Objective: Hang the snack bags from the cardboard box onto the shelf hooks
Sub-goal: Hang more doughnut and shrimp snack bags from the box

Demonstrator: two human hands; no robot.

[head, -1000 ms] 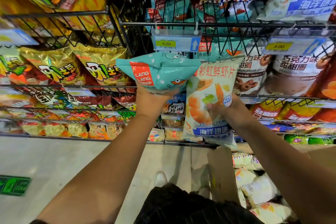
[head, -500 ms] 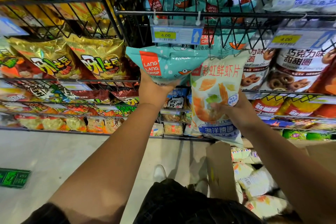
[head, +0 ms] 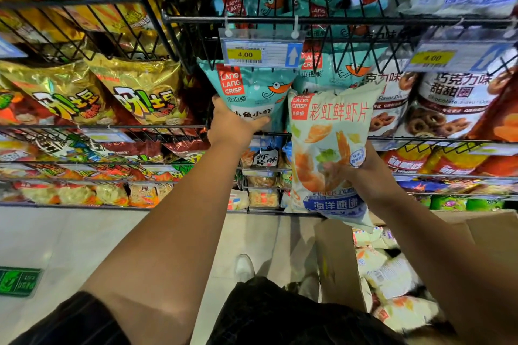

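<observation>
Holding 2 snack bags up at the wire shelf, both hands are raised in front of the rack. A teal bag (head: 249, 92) marked "LANG LANG CRISP" is gripped at its bottom edge by the left hand (head: 232, 123), with the fingers (head: 259, 121) closed around the bag's lower part. The top of this bag is tucked up just under the price tag (head: 259, 52), which reads 4.00 and has a white arrow on blue. Whether the bag is already on a hook cannot be told, because the tag hides that spot.

Just beside it, to the right, a pale bag (head: 329, 148) with shrimp pictures and red letters is held by the right hand (head: 361, 173). The fingers are clamped on the bag's lower middle, and the bag is held upright in front of the shelf, touching the teal bag's edge.

More teal bags (head: 336, 70) are seen hanging behind, and chocolate ring snacks (head: 448, 103) are hung to the right. Gold bags (head: 145, 92) are lined up to the left.

Down below, the cardboard box (head: 336, 260) is seen open on the floor (head: 70, 238), and more pale bags (head: 389, 277) are piled inside it. A white shoe (head: 244, 266) is seen near the box.
</observation>
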